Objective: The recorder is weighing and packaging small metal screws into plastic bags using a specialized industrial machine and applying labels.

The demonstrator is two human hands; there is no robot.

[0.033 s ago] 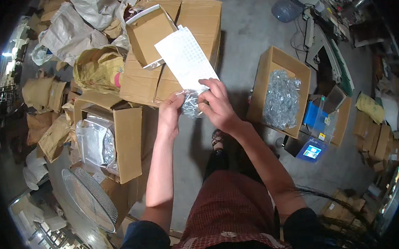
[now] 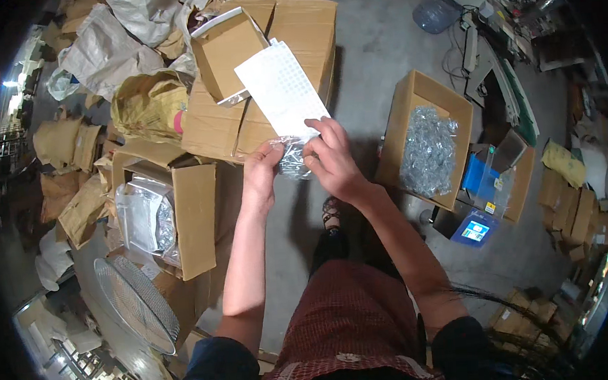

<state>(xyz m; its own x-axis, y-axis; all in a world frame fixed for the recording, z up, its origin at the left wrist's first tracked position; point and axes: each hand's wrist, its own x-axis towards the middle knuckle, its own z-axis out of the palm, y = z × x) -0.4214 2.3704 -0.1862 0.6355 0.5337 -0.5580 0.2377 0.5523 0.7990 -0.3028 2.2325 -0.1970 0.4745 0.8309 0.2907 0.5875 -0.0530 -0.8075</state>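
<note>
Between my hands is a small clear plastic bag [image 2: 293, 166] with shiny, greyish contents too small to make out. My left hand [image 2: 262, 170] pinches its left edge between thumb and fingers. On the other side, my right hand [image 2: 332, 157] has its thumb and fingers closed at the bag's right edge, its upper fingers over the near end of a white sheet [image 2: 283, 88]. That sheet carries rows of small round marks like stickers. It lies across a large closed carton [image 2: 303, 38], partly against a shallow open cardboard tray [image 2: 231, 53].
On the right stands an open carton [image 2: 463, 106] holding many clear bags [image 2: 429, 149], beside a blue device [image 2: 474, 230] with a lit screen. At left are another open carton [image 2: 199, 223] with plastic-wrapped contents, a wire mesh basket [image 2: 137, 305] and heaped sacks [image 2: 111, 52].
</note>
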